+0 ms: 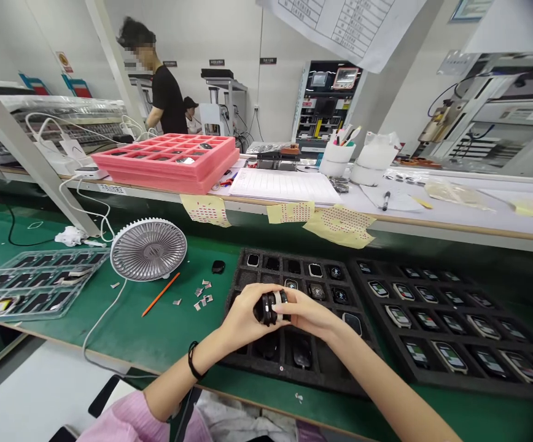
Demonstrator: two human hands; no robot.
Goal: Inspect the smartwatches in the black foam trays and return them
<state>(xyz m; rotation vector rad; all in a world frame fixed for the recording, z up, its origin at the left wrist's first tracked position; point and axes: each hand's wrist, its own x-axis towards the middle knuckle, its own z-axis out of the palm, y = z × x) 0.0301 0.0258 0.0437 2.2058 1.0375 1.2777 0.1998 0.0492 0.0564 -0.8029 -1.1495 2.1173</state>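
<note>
Over a black foam tray [326,365] of watch cases, both hands meet around a small stack of dark watch cases [267,309], seen edge-on. My left hand [244,314], a black band on its wrist, is wrapped round the stack from the left. From the right, my right hand [309,312] grips the stack's other end with thumb and fingers. One piece at that end looks silvery; fingers hide part of the stack. Several watch cases, such as a silver-rimmed one [352,324], sit in the tray's compartments around the hands.
A second foam tray [425,368] with lit watches lies to the right. Left are a round fan [149,250], an orange stick [160,294], small scraps [203,301], a lone black watch case [218,267] and a clear tray [40,279]. A pink foam tray [156,178] occupies the shelf. People work behind.
</note>
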